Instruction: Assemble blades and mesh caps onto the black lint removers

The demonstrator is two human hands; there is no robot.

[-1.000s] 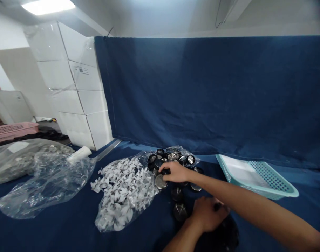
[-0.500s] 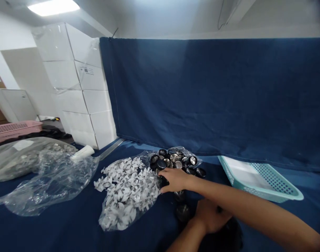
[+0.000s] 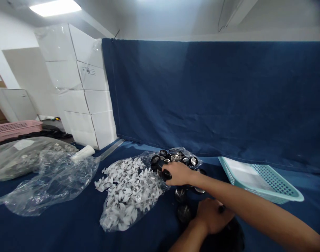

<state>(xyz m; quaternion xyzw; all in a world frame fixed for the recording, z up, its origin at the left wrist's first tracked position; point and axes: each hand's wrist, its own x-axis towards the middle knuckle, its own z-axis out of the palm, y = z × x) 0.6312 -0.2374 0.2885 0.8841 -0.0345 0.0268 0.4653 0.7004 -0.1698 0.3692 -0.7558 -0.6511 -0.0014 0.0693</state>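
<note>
My right hand (image 3: 179,173) has its fingers pinched around a black cap (image 3: 167,174), at the near edge of the cap pile (image 3: 175,158), just right of the bag of white pieces (image 3: 130,192). Cap sits at the left end of the hand, thumb on the near side. It's round, so no real long axis; face looks tilted, exact facing unclear. Pile lies just beyond the fingers, away from me, caps at mixed angles, some showing silvery faces. Right hand is the nearer one to it. Left hand (image 3: 213,215) is closer to my body and further right, under the right forearm, fingers curled by a small dark piece (image 3: 221,209); can't tell if they grip it. Two loose caps, one farther (image 3: 180,195) and one nearer (image 3: 184,212), lie left of that hand on the blue surface (image 3: 78,227). Green basket (image 3: 270,194) is off right, well apart.
</note>
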